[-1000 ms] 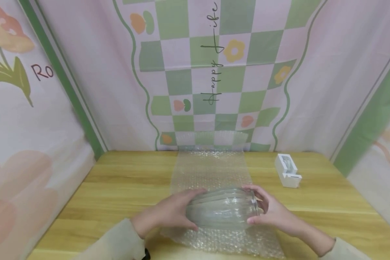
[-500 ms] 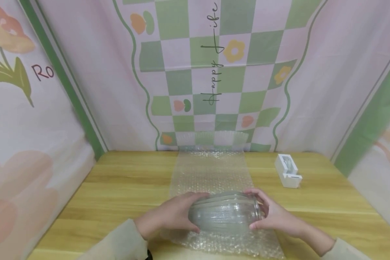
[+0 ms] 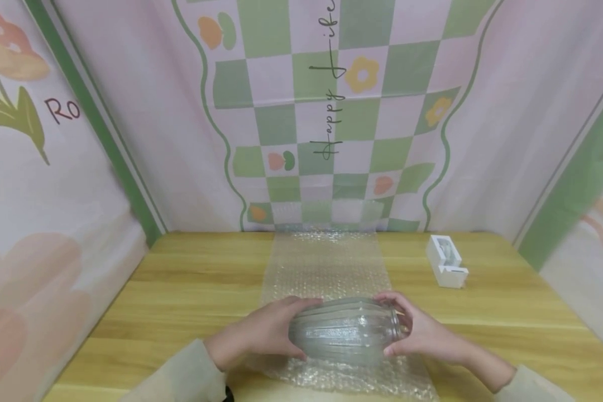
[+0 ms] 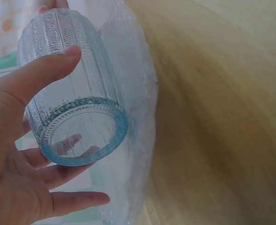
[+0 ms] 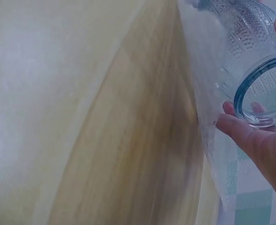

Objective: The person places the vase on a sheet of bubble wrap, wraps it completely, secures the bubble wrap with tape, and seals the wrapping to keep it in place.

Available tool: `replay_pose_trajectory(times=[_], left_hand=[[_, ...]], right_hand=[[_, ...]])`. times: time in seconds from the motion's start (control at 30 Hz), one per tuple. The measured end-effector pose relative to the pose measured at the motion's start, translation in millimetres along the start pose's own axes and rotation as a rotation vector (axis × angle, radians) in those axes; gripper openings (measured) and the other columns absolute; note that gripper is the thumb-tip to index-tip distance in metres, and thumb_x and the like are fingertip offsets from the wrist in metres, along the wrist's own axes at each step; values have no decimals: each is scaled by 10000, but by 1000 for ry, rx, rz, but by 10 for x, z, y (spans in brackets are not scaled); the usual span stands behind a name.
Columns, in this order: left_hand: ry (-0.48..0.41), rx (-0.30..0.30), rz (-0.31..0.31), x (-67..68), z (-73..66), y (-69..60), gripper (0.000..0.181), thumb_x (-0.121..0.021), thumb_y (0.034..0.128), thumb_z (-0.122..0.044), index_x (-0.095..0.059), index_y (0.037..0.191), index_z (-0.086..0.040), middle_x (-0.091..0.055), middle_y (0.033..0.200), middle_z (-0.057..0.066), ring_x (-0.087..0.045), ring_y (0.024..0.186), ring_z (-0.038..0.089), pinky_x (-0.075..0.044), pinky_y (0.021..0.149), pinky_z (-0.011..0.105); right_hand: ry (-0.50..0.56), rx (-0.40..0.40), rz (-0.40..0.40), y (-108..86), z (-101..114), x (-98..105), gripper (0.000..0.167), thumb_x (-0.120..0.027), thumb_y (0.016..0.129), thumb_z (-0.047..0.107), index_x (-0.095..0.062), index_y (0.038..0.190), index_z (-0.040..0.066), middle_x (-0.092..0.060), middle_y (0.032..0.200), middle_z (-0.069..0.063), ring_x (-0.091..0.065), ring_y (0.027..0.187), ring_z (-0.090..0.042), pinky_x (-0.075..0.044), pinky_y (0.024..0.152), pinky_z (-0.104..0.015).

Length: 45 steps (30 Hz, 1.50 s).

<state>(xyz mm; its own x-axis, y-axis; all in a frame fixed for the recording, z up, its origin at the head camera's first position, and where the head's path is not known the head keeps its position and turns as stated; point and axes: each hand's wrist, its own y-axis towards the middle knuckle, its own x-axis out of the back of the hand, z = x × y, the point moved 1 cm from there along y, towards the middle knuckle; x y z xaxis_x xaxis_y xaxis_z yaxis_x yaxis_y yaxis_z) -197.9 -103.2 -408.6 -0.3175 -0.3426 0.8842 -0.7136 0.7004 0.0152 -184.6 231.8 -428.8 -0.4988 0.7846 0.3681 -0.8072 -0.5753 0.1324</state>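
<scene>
A clear ribbed glass vase [image 3: 344, 329] lies on its side over a sheet of bubble wrap [image 3: 326, 271]. My left hand [image 3: 268, 332] grips its base end, thumb on the near side and fingers round the far side. In the left wrist view, the round base of the vase [image 4: 72, 89] faces the camera, with the left hand [image 4: 16, 159] curved about it. At the mouth end, my right hand [image 3: 424, 332] holds the vase between thumb and fingers. The open rim of the vase [image 5: 250, 93] shows beside the right hand [image 5: 269, 145] in the right wrist view.
The bubble wrap runs from the near part of the wooden table [image 3: 181, 290] to its back edge, where it rises against the patterned curtain [image 3: 311, 128]. A white tape dispenser [image 3: 449, 276] stands at the back right.
Both hands and the vase have come slightly nearer to me since one second ago. The grip at both ends looks the same, and the head view has shifted a little.
</scene>
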Motion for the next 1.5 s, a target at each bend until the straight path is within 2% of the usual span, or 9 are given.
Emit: replay_pose_trajectory(times=[0.13,0.47,0.6,0.7,0.87,1.03,1.17,1.3,1.5], left_hand=[[-35,13,-1,-7,-1,-4,1023,-952,711,-289,-405,1572,-214,-541,1453,80,-531,1312,229,-465,1084,409],[-161,50,18,-16,33,-36,1021,-919,758,-291,-341,1599,-280,-463,1492,100,-506,1313,261,-481,1061,466],[-181,52,21,-54,63,-44,1010,-883,803,-324,-286,1618,-291,-430,1530,98,-471,1357,264,-449,1092,486],[-171,42,25,-68,75,-55,1002,-863,823,-345,-264,1624,-289,-417,1540,92,-464,1368,263,-442,1101,481],[-156,33,42,-67,80,-83,989,-835,851,-383,-232,1630,-295,-374,1572,84,-451,1385,282,-446,1099,481],[-183,47,61,-62,75,-105,979,-818,864,-406,-218,1630,-299,-343,1591,86,-431,1401,299,-449,1095,493],[-189,47,61,-59,71,-107,973,-817,869,-394,-220,1630,-285,-340,1593,83,-420,1408,296,-443,1100,495],[-179,41,55,-71,72,-104,974,-815,870,-389,-221,1633,-277,-355,1590,72,-415,1414,276,-425,1117,488],[-133,27,35,-85,68,-102,975,-815,865,-397,-232,1636,-267,-401,1572,76,-434,1403,262,-411,1132,474]], right_hand=[[29,1,22,20,-8,15,922,-840,778,11,-268,1488,-127,-296,1502,-401,-309,1306,-687,-545,939,-289],[-27,-9,24,23,4,52,884,-824,810,30,-287,1503,-89,-305,1529,-361,-299,1349,-621,-528,960,-302],[-57,-18,40,12,38,69,884,-815,831,45,-272,1518,-76,-269,1548,-371,-253,1355,-667,-537,982,-487],[-171,-5,38,-8,105,79,902,-845,832,125,-293,1524,-49,-304,1543,-353,-313,1324,-673,-492,964,-648],[-474,114,10,-27,273,60,982,-883,795,324,-325,1565,78,-346,1551,-287,-431,1284,-600,-501,896,-693],[-790,333,-35,-44,413,-26,1016,-921,716,343,-391,1560,145,-370,1583,-138,-482,1326,-404,-514,980,-534],[-896,466,-10,-70,474,-94,928,-916,717,309,-468,1511,139,-364,1597,-86,-457,1361,-304,-512,1007,-446],[-956,500,10,-110,487,-139,897,-902,728,315,-486,1504,148,-373,1595,-102,-390,1424,-278,-542,960,-490],[-1035,617,7,-165,496,-186,819,-834,805,398,-501,1496,110,-401,1586,-130,-202,1532,-247,-144,1239,-313]])
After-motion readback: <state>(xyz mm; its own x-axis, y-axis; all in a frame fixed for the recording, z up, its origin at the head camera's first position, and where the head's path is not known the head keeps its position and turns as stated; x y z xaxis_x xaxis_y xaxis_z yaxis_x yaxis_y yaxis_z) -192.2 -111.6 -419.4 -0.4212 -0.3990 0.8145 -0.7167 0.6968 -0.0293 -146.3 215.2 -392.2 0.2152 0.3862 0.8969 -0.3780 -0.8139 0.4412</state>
